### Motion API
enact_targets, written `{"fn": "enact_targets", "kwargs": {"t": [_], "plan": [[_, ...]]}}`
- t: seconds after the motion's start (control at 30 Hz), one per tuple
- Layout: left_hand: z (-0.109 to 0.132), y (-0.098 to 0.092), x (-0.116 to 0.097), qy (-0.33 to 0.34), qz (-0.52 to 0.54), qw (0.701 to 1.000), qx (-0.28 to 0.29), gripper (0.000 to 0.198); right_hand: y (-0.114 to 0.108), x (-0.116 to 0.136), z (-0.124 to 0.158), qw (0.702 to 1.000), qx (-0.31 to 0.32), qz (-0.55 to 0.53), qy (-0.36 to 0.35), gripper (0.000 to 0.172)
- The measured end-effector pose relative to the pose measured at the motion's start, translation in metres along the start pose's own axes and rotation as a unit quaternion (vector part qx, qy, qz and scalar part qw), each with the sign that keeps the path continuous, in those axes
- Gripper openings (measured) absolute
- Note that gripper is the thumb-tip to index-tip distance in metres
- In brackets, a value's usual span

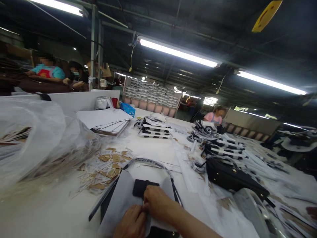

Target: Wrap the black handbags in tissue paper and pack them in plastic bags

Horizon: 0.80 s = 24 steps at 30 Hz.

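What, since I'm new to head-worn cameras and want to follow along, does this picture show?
There is no machine here: a person works bare-handed, and the single view comes from a camera on their head, looking forward and down.

The left hand and right hand meet over what looks like a black bag with white paper on it. The right hand is at a black flap; whatever the fingertips pinch is hidden.

On the white table lie brown tags with strings, a stack of white sheets, a blue box, stacked wrapped items and another black bag.
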<state>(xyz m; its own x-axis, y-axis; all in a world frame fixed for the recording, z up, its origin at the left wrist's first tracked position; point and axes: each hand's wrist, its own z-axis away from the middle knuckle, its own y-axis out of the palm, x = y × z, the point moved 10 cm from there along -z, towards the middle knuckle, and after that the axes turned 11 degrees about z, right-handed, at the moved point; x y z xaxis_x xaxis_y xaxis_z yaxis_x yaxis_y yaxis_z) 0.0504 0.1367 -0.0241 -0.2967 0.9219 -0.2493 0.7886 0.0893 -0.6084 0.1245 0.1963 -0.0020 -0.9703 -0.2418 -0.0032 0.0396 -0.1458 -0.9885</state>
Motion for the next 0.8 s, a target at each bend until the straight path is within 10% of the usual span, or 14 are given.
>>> {"fn": "enact_targets", "kwargs": {"t": [0.33,0.5,0.8], "plan": [[-0.03,-0.019,-0.009,-0.112,0.069,0.984,0.119,0.011,-0.046,-0.036,0.024,0.981,-0.006,-0.19,0.03,0.02],[-0.044,-0.026,-0.026,-0.049,0.019,0.985,0.163,0.043,-0.088,-0.052,0.088,0.984,-0.109,-0.143,0.012,0.032],[-0.048,-0.007,-0.021,-0.059,-0.012,0.957,0.285,0.045,-0.007,-0.069,0.145,0.941,-0.321,-0.105,0.008,0.031]]}}
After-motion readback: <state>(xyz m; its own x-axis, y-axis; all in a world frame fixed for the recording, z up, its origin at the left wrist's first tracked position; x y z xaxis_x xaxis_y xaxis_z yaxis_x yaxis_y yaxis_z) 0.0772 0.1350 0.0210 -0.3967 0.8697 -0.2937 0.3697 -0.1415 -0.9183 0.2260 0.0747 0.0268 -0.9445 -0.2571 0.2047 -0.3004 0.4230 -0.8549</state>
